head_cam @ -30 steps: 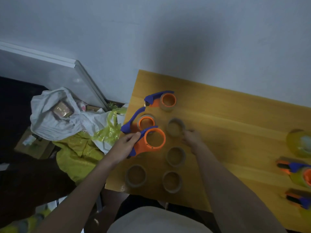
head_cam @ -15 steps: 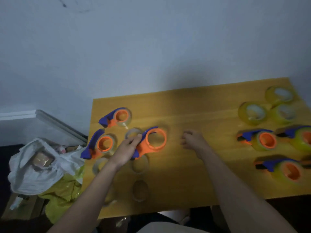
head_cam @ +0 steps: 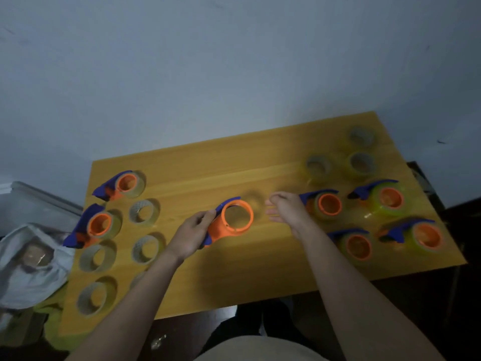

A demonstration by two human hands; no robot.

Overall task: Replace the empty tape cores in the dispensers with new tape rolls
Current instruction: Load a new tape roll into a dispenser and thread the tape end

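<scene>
Your left hand is closed around the handle of an orange plastic dispenser, holding its bare round hub ring above the middle of the smooth yellow-orange wooden table. Your right hand hovers just right of it, fingers loosely spread and gripping nothing, though motion blurs them. On the left side lie pale cardboard empty cores, thin-walled hoops, beside two blue-and-orange dispensers. On the right side rest four dispensers loaded with glossy yellowish tape, and farther back three translucent new rolls, blurred. A crumpled white cloth lies off the table's left edge.
</scene>
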